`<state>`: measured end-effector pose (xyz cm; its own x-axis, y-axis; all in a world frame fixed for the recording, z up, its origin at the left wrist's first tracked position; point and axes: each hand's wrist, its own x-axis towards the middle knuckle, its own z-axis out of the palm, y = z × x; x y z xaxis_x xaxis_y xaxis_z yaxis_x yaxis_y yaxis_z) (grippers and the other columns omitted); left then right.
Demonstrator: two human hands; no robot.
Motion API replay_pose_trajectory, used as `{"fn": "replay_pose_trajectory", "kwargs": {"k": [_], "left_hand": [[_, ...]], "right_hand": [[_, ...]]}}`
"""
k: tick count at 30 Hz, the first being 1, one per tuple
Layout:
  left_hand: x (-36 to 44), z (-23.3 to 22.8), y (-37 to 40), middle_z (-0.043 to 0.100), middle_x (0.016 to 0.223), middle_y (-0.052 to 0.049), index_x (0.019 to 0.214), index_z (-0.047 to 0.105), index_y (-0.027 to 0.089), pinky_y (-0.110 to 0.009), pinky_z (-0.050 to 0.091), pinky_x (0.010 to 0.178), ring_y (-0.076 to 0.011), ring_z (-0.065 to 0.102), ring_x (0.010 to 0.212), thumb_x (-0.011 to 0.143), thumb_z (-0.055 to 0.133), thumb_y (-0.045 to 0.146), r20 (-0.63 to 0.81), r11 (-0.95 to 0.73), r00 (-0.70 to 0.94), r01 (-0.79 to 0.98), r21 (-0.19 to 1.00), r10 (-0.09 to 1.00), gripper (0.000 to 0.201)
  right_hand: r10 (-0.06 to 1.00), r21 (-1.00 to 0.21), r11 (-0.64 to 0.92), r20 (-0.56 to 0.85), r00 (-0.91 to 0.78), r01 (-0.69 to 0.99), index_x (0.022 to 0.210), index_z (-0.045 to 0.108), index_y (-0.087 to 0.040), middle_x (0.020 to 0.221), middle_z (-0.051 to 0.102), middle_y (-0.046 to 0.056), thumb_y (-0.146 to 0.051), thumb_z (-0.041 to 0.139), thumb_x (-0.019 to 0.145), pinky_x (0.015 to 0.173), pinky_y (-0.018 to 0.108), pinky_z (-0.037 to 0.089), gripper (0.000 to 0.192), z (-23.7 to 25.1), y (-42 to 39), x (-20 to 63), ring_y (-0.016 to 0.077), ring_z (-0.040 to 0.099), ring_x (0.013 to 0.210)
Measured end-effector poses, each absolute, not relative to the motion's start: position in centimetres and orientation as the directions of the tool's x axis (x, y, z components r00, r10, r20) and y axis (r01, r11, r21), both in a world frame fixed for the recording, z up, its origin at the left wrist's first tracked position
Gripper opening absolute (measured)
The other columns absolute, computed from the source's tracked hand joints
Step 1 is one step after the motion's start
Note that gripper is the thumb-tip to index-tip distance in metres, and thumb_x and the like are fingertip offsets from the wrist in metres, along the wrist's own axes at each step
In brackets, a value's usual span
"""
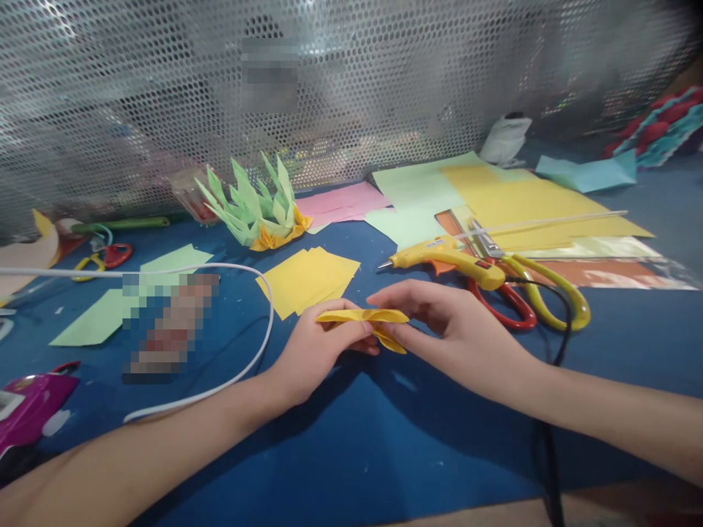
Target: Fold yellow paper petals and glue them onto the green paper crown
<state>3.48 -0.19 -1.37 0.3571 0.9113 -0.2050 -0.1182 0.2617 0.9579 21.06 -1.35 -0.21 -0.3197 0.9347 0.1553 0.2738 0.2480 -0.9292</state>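
Observation:
My left hand (324,344) pinches a small folded piece of yellow paper (362,316), with the thumb on its near side and the fingers behind and below. From the other side my right hand (455,322) curves round the paper's right end, its thumb against the lower flap and its index finger above. Just beyond both hands lies a stack of plain yellow paper pieces (310,282). A green and yellow folded-paper piece with upright pointed leaves (258,208) stands farther back. The yellow hot glue gun (444,256) rests beyond my right hand.
Scissors with red and yellow handles (549,293) lie right of the glue gun. Large yellow sheets (510,197) and pink paper (346,201) are behind. A white cable (269,322) loops near my left arm. Green pieces (93,318) and a purple object (38,402) sit left.

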Motion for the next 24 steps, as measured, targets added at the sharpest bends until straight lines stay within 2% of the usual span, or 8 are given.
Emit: {"fn": "replay_pose_trajectory", "kwargs": {"k": [7, 13, 17, 19, 24], "left_hand": [[3.41, -1.39, 0.00, 0.062, 0.064, 0.000, 0.074, 0.065, 0.011, -0.020, 0.053, 0.061, -0.0094, 0.060, 0.060, 0.072, 0.070, 0.017, -0.219, 0.313, 0.392, -0.195, 0.930, 0.893, 0.008], [3.33, -1.43, -0.07, 0.063, 0.073, 0.001, 0.083, 0.065, 0.013, -0.020, 0.054, 0.067, -0.0080, 0.061, 0.065, 0.076, 0.071, 0.023, -0.178, 0.261, 0.410, -0.155, 0.953, 0.894, 0.013], [3.22, -1.21, -0.31, 0.066, 0.085, 0.004, 0.097, 0.061, 0.019, -0.020, 0.053, 0.072, -0.0080, 0.065, 0.070, 0.070, 0.076, 0.016, -0.136, 0.188, 0.371, -0.109, 0.976, 0.919, 0.031], [3.19, -1.12, -0.45, 0.067, 0.085, 0.004, 0.103, 0.058, 0.022, -0.021, 0.053, 0.072, -0.0084, 0.066, 0.069, 0.071, 0.076, 0.016, -0.141, 0.190, 0.362, -0.104, 0.976, 0.921, 0.038], [3.30, -0.91, -0.70, 0.068, 0.076, 0.001, 0.094, 0.061, 0.017, -0.019, 0.052, 0.068, -0.0086, 0.064, 0.065, 0.071, 0.075, 0.018, -0.134, 0.159, 0.378, -0.036, 0.987, 0.916, 0.027]], "right_hand": [[0.937, -0.970, 0.151, 0.080, -0.340, 0.189, 0.097, 0.065, -0.019, 0.092, 0.070, 0.004, -0.027, 0.059, 0.080, 0.070, 0.027, 0.056, 0.020, -0.09, -0.82, 21.02, 0.0167, 0.067, 0.080], [0.945, -0.973, 0.148, 0.087, -0.317, 0.174, 0.094, 0.065, -0.019, 0.089, 0.070, 0.003, -0.025, 0.060, 0.079, 0.070, 0.025, 0.055, 0.017, 0.01, -0.61, 21.04, 0.0148, 0.066, 0.078], [0.953, -0.974, 0.134, 0.075, -0.293, 0.184, 0.090, 0.066, -0.020, 0.084, 0.069, 0.001, -0.028, 0.061, 0.080, 0.065, 0.023, 0.053, 0.014, -0.07, -0.40, 21.35, 0.0134, 0.064, 0.073], [0.947, -0.974, 0.128, 0.062, -0.316, 0.190, 0.088, 0.066, -0.021, 0.080, 0.068, 0.000, -0.030, 0.062, 0.079, 0.062, 0.023, 0.052, 0.013, -0.13, -0.36, 21.51, 0.0132, 0.063, 0.070], [0.928, -0.903, 0.272, 0.154, -0.339, 0.333, 0.080, 0.067, -0.022, 0.081, 0.068, 0.000, -0.029, 0.065, 0.077, 0.066, 0.024, 0.051, 0.008, -0.15, -0.36, 21.70, 0.0139, 0.062, 0.074]]}}
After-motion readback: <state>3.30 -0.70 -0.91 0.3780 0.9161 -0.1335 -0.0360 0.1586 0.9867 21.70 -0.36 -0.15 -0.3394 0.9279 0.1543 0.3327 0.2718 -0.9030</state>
